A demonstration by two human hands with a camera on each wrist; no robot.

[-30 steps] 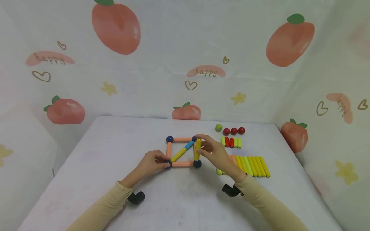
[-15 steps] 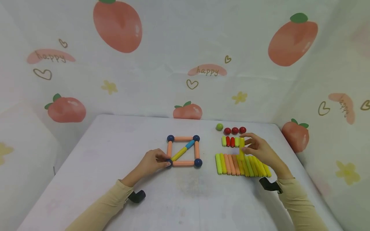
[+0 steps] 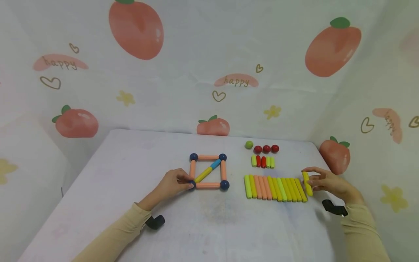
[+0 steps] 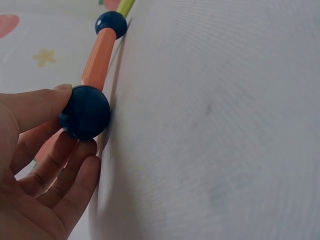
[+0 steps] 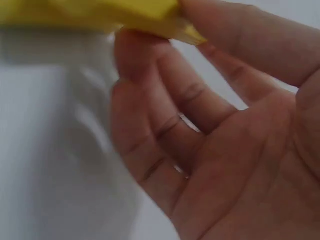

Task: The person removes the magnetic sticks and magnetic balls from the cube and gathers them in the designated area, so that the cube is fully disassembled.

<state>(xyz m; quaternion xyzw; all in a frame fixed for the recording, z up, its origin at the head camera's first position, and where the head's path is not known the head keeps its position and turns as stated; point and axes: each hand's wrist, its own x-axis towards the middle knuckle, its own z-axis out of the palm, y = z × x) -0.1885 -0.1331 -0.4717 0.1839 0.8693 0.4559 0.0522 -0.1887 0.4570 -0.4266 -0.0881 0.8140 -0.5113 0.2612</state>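
My left hand (image 3: 170,185) pinches the dark blue ball (image 4: 85,112) at the near left corner of a flat square. Peach rods (image 3: 208,185) form the square's sides, with dark blue balls (image 3: 224,185) at its corners. Across it runs a diagonal of a short yellow rod (image 3: 203,174) and a short blue rod (image 3: 215,164). At the right, my right hand (image 3: 334,183) holds a long yellow rod (image 3: 307,183) between thumb and fingers, beside the right end of a row of long rods (image 3: 279,189). In the right wrist view this yellow rod (image 5: 90,12) is partly cut off.
Behind the long rods lies a row of short red and light green rods (image 3: 263,162). Farther back sit red balls (image 3: 266,149) and one green ball (image 3: 249,144). A printed cloth backdrop (image 3: 180,91) rises behind the white table (image 3: 137,153).
My right hand has carried the yellow rod rightward from the square, over the row, to the row's right end. The left hand has kept its hold on the corner ball.
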